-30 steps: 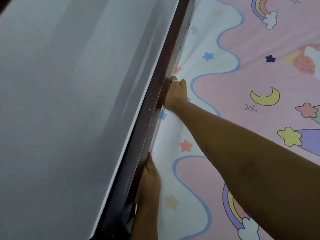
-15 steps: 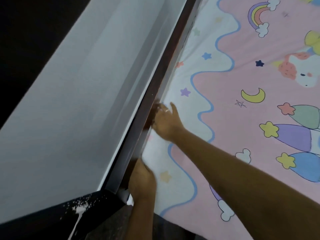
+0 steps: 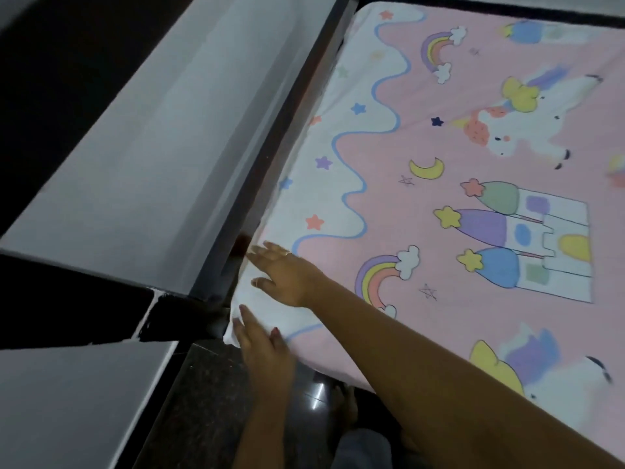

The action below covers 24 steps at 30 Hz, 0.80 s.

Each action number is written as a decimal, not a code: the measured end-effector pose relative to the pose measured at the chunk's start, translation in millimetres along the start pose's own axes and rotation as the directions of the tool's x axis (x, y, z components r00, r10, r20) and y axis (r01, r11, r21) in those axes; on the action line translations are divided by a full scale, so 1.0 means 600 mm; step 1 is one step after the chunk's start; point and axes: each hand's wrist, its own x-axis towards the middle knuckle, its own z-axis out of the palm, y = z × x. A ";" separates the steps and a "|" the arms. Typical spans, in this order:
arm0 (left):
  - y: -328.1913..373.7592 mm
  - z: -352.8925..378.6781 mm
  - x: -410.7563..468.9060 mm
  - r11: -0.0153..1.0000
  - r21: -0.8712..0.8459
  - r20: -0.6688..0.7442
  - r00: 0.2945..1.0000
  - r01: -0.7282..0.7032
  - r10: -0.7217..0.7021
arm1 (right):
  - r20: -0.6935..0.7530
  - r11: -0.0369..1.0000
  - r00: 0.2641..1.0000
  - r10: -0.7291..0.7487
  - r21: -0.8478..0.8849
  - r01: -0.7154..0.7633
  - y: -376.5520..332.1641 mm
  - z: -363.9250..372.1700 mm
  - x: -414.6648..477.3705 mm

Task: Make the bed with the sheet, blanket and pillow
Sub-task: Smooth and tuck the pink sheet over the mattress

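sheet (image 3: 456,231): pink, white wavy border, rainbows, moon, stars, castle, unicorn; spread flat over the bed; left edge runs along the rail; near corner hangs a little over the bed's end, white fabric bunched there
right hand (image 3: 287,277): arm reaches in from lower right, across the sheet; palm down, fingers straight and spread, holding nothing; lies on the white border just beside the near corner; fingertips point at the rail; ring (image 3: 287,253) on one finger
left hand (image 3: 263,348): comes up from the bottom, below the right hand; fingers straight and close together, thumb out to the side, gripping nothing; fingertips touch the white fabric at the corner; cannot tell if it presses
hands: near each other, not touching
rail (image 3: 291,130): dark, runs along the bed's left side; sheet edge meets it
wall (image 3: 135,147): pale, left of the rail
floor (image 3: 203,401): dark, speckled, under the left arm
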 end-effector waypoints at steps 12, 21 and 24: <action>-0.028 0.015 -0.125 0.989 0.051 0.040 0.989 -0.142 0.140 | -0.296 0.689 0.641 0.708 0.095 -0.718 0.070 0.157 -0.304; 0.043 0.064 -0.182 0.411 0.324 0.568 0.523 -0.852 0.636 | -0.380 0.773 0.684 0.623 0.165 -0.613 0.082 0.158 -0.387; 0.066 0.088 -0.179 0.220 0.320 0.686 0.386 -0.922 0.617 | -0.339 0.607 0.534 0.775 0.162 -0.778 0.152 0.175 -0.510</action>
